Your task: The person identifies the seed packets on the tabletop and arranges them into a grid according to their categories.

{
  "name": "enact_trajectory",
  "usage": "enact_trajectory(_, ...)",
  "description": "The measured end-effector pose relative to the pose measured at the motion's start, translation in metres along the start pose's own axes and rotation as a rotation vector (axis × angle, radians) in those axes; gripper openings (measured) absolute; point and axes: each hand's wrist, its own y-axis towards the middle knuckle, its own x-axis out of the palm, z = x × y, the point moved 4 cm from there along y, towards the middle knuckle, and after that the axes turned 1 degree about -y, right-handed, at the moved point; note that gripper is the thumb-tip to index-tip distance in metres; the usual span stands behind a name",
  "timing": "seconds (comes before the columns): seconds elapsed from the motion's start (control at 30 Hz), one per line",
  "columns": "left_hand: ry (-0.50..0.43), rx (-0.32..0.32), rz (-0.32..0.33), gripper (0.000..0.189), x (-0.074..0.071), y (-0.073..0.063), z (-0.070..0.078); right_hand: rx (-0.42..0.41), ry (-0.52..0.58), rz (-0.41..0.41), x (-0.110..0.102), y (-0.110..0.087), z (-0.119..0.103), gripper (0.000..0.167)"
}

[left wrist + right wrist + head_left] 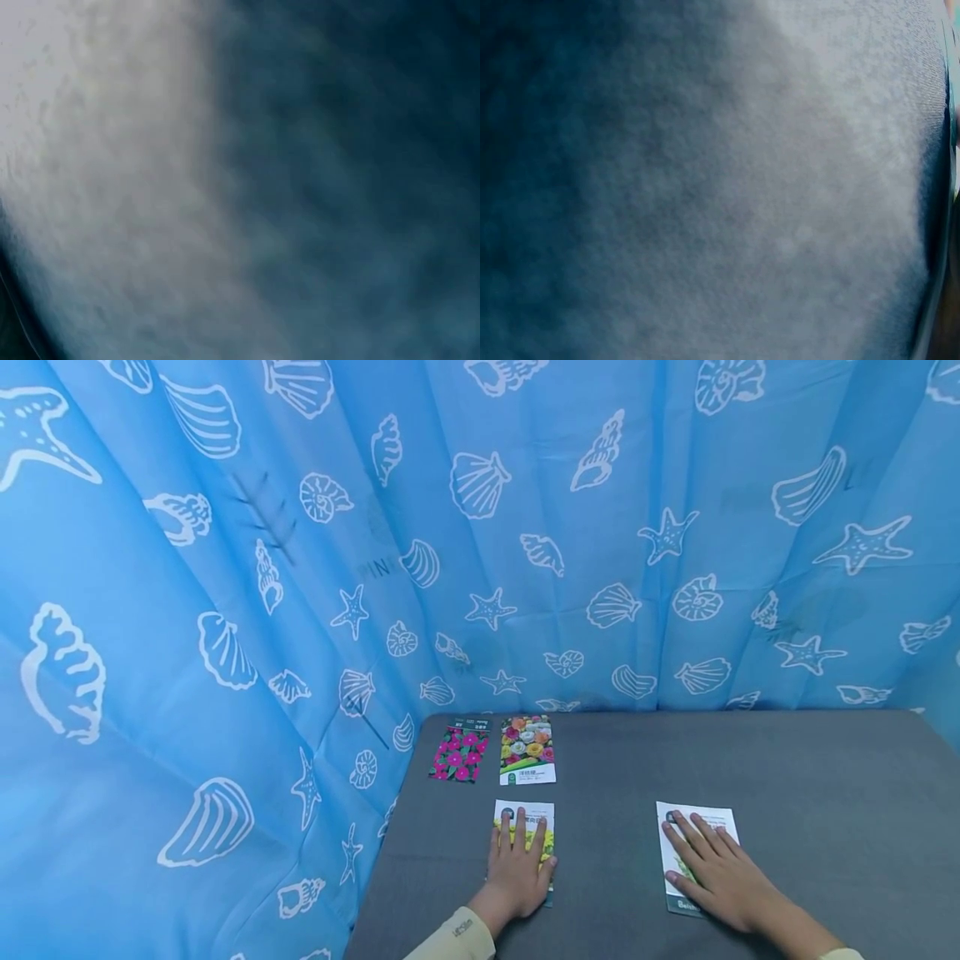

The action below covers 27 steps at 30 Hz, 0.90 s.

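Observation:
My left hand (516, 878) lies flat with its fingers spread on a seed packet with yellow flowers (534, 808); the palm hides much of its lower part. Farther right, my right hand (716, 872) rests with straight fingers on a white seed packet with a dark lower band (670, 852), covering most of its picture. Beyond the left hand lie a seed packet with pink flowers (459, 752), slightly turned, and one with mixed-colour blooms (527, 750). Both wrist views show only blurred grey and dark blue cloth, with no packet or fingers that I can make out.
A grey cloth-covered table (615, 760) bears the packets. Its far and left edges meet a blue curtain (517, 568) printed with white shells and starfish. A wide stretch of grey surface extends to the right of the right hand.

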Motion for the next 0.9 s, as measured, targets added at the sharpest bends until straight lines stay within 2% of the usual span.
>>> enact_trajectory(0.57,0.035,0.020,0.009,0.068,0.010,0.010,0.016,-0.010,-0.001,0.001,0.000,0.000,0.000,0.073)
enact_trajectory(0.9,0.023,-0.002,-0.010,0.068,0.009,0.013,0.024,-0.010,-0.006,-0.015,-0.002,0.001,-0.001,0.072)
